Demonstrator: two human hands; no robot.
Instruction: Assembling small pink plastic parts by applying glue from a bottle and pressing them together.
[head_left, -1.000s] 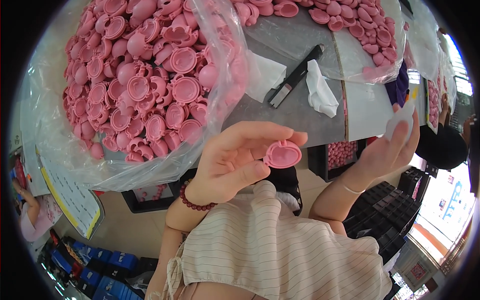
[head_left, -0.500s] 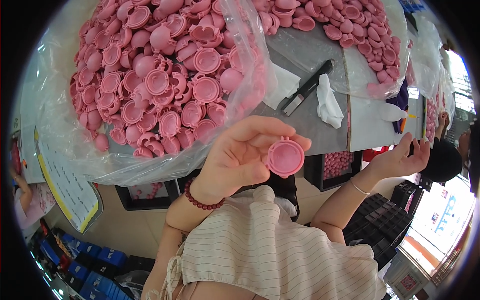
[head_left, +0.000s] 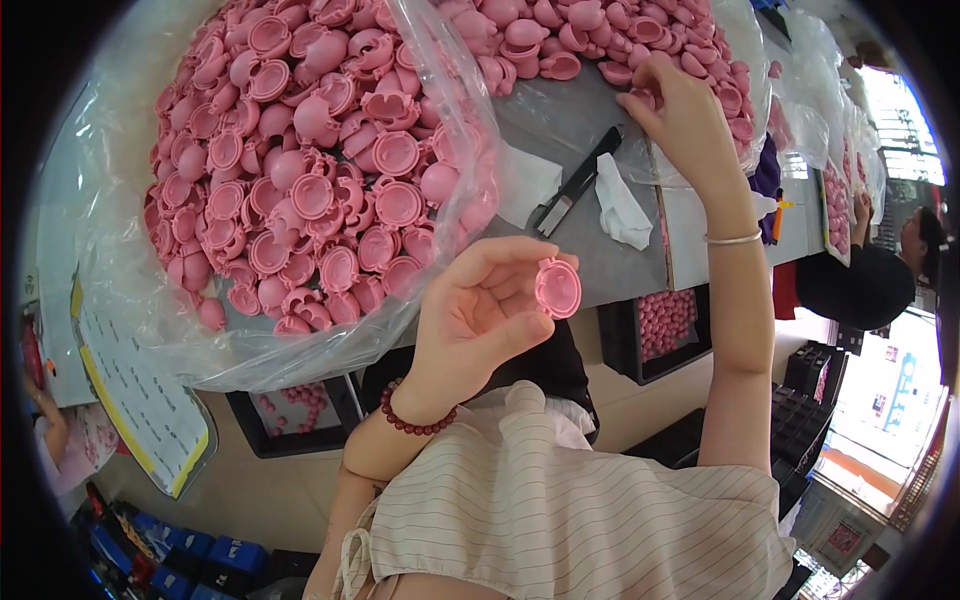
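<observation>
Between the thumb and fingers of my left hand (head_left: pixel 478 315) is a round pink shell half (head_left: pixel 558 289), its hollow side and rimmed edge facing up toward me. Small hinge tabs show at its top edge. My right hand (head_left: pixel 685 115) is stretched out to the far right, at the near edge of a pile of smooth pink shell halves (head_left: pixel 560 66). Its thumb and fingers close around a pink piece that they partly hide. Left of my hands, a large heap of pink hinged shell halves (head_left: pixel 312 195) lies in a clear plastic bag (head_left: pixel 300 360).
A black-handled cutter (head_left: pixel 578 182) and crumpled white tissue (head_left: pixel 622 203) lie on the grey tabletop. Below the table edge stand black bins (head_left: pixel 625 345) holding pink pieces. A sheet in a yellow-edged sleeve (head_left: pixel 150 410) hangs at left. Another person (head_left: pixel 855 285) sits at far right.
My right hand has gone from the right side, where it was raised with nothing in it, forward to the far pile. My left hand keeps the shell half, now turned slightly and shifted left.
</observation>
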